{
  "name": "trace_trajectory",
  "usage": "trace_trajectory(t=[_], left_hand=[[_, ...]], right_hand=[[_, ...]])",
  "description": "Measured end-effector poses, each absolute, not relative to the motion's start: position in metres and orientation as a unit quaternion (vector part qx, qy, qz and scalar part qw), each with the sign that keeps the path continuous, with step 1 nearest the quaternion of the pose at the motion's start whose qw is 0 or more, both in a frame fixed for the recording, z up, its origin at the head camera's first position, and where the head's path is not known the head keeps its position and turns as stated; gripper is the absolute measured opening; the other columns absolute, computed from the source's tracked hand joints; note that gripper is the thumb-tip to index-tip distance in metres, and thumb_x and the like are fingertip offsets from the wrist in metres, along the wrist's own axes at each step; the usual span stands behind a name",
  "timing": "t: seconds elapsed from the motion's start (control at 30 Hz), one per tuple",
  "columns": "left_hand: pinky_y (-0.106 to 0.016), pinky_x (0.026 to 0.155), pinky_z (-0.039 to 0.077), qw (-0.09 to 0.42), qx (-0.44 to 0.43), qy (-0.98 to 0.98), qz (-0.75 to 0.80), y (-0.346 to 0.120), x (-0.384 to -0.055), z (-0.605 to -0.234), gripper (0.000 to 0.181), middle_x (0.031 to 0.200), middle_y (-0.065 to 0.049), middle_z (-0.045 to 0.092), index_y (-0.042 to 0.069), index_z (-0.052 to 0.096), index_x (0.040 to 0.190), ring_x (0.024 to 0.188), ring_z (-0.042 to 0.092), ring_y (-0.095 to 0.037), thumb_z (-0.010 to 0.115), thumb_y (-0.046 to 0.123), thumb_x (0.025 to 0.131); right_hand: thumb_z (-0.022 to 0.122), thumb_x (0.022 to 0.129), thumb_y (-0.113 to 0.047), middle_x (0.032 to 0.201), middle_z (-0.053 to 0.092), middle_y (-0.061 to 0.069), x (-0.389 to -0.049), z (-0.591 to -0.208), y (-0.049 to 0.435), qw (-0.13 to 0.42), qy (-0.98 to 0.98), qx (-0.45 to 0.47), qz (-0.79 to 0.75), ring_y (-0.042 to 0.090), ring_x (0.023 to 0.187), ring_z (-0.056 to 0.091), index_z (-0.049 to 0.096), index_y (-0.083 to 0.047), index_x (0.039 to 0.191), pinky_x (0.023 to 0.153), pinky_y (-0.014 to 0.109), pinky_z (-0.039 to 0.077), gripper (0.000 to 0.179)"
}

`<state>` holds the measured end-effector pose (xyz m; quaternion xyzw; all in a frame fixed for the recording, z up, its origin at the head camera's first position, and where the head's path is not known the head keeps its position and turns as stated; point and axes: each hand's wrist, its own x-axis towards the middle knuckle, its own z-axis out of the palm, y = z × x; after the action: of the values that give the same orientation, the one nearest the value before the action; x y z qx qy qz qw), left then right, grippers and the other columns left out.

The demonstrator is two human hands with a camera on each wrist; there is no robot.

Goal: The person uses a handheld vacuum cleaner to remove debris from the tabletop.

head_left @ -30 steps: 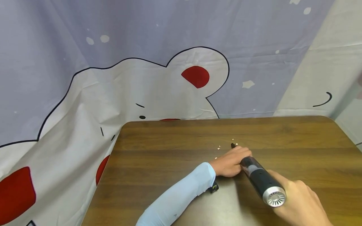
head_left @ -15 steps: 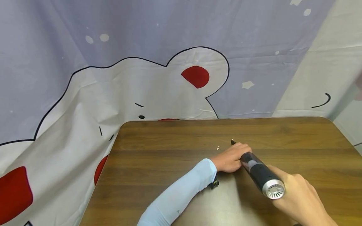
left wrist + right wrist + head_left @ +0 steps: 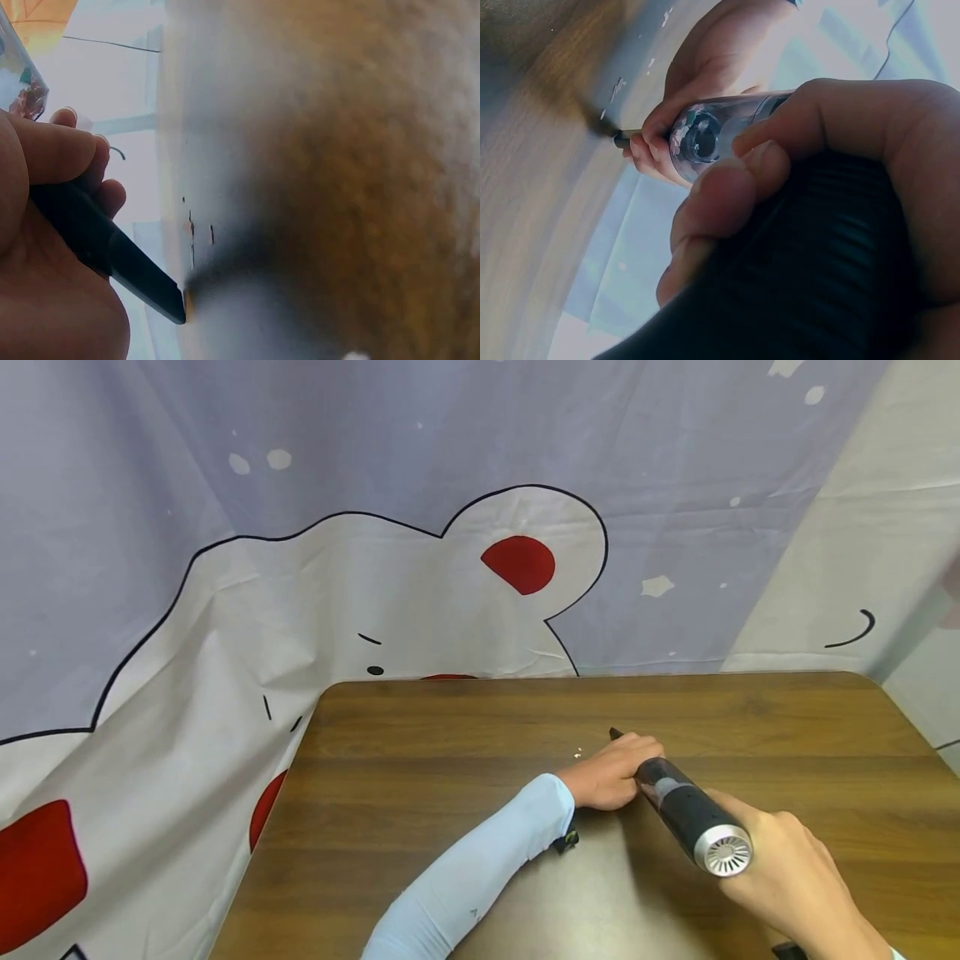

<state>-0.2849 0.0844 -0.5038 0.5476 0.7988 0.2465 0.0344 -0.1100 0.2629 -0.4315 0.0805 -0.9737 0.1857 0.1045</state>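
Note:
A black handheld vacuum cleaner [image 3: 690, 814] with a silver vented end slants over the wooden table. My right hand [image 3: 787, 872] grips its body. Up front, my left hand [image 3: 609, 777] holds the dark nozzle [image 3: 112, 247], fingers wrapped round it; its tip [image 3: 615, 733] pokes out past the knuckles at the tabletop. Seen from the right wrist, the clear dust cup [image 3: 697, 139] has small coloured bits inside. Small pale scraps [image 3: 577, 753] lie left of the nozzle tip, and several scraps [image 3: 617, 90] show near it in the right wrist view.
The brown wooden table [image 3: 450, 718] has rounded far corners. Behind it and down its left side hangs a lilac and white patterned cloth [image 3: 360, 585]. A small black device [image 3: 566, 842] sits under the left wrist, below the pale blue sleeve [image 3: 480, 868].
Both hands and the vacuum have shifted slightly towards the table's far edge. Pale scraps seen near the nozzle tip and beside the left wrist no longer show there.

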Motion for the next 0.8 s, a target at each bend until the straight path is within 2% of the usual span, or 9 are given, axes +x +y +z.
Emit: trace_trajectory(t=[0.43,0.63,0.8], left_hand=[[-0.019,0.087,0.033,0.031,0.54,0.805,0.243,0.072,-0.264,-0.502,0.029,0.104,0.01,0.047,0.02,0.05,0.108,0.097,0.04,-0.009,0.052,0.003,0.085],[-0.018,0.088,0.033,0.018,0.541,0.803,0.251,0.063,-0.252,-0.505,0.03,0.103,0.01,0.047,0.02,0.051,0.105,0.097,0.041,-0.008,0.052,0.004,0.08],[-0.018,0.086,0.033,0.008,0.538,0.805,0.249,0.056,-0.244,-0.505,0.03,0.102,0.011,0.047,0.021,0.051,0.104,0.094,0.041,-0.007,0.053,0.005,0.079]], right_hand=[[0.08,0.063,-0.019,0.074,0.066,-0.007,-0.097,-0.427,0.256,0.082,-0.976,0.095,0.179,0.012,0.06,0.054,0.063,-0.023,0.123,0.046,0.037,0.04,0.062],[0.083,0.064,-0.027,0.077,0.067,-0.008,-0.091,-0.427,0.25,0.068,-0.977,0.097,0.176,0.013,0.062,0.056,0.063,-0.028,0.123,0.049,0.04,0.042,0.062],[0.084,0.064,-0.032,0.071,0.062,-0.01,-0.086,-0.426,0.246,0.041,-0.979,0.09,0.181,0.011,0.059,0.051,0.06,-0.032,0.123,0.049,0.038,0.04,0.064]])
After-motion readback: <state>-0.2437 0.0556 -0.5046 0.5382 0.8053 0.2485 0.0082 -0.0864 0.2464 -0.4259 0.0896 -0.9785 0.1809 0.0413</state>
